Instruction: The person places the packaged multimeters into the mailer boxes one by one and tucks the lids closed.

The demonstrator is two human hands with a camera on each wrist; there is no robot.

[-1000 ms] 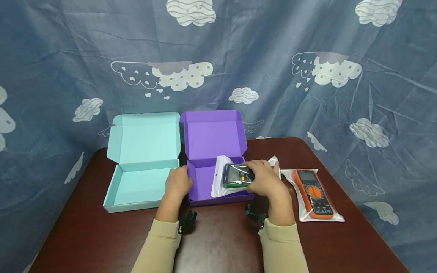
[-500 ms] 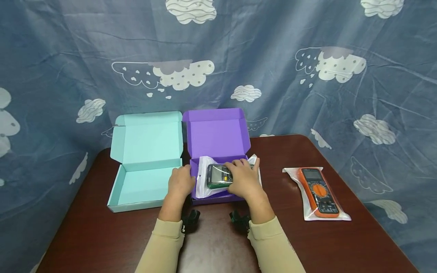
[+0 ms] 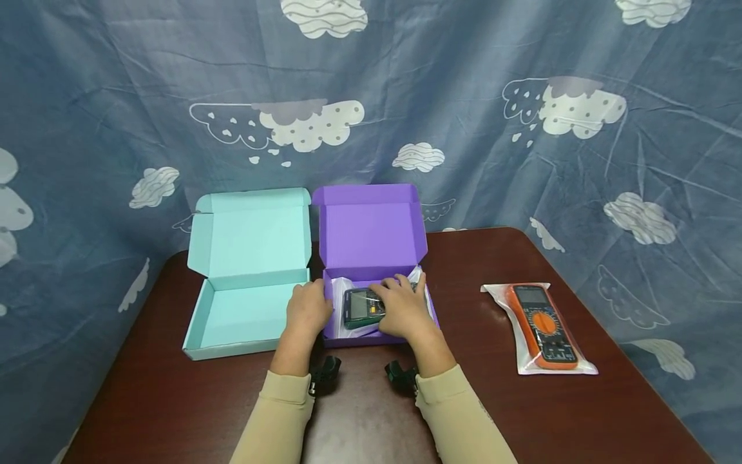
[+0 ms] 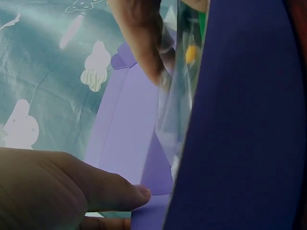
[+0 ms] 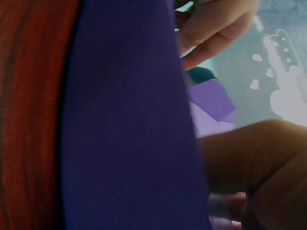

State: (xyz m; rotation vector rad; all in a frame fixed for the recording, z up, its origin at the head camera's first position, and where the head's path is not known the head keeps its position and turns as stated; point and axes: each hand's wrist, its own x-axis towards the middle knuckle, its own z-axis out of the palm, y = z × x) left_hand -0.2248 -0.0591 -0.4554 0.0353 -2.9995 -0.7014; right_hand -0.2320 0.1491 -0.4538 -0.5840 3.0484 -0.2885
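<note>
My right hand (image 3: 404,308) grips a green-and-black multimeter (image 3: 361,307) in a clear plastic bag, down inside the purple box (image 3: 379,343). The meter's screen end points left; the hand covers its other end. The box's lid stands open at the back. At the box's left wall, my left hand (image 3: 307,308) pinches the edge, its thumb (image 4: 117,191) on the wall in the left wrist view. That view also shows the meter's yellow button (image 4: 191,54) through the bag, behind the front wall. In the right wrist view the front wall (image 5: 129,124) hides the meter.
A mint-green box (image 3: 243,319) with its lid raised stands just left of the purple one. To the right, an orange multimeter (image 3: 542,325) in a clear bag lies on the dark wooden table (image 3: 464,412). A blue cloud-print curtain (image 3: 371,77) hangs behind.
My right hand has moved left and down, bringing the bagged green multimeter from above the purple box's right part down into it. The left hand has stayed at the box's left wall.
</note>
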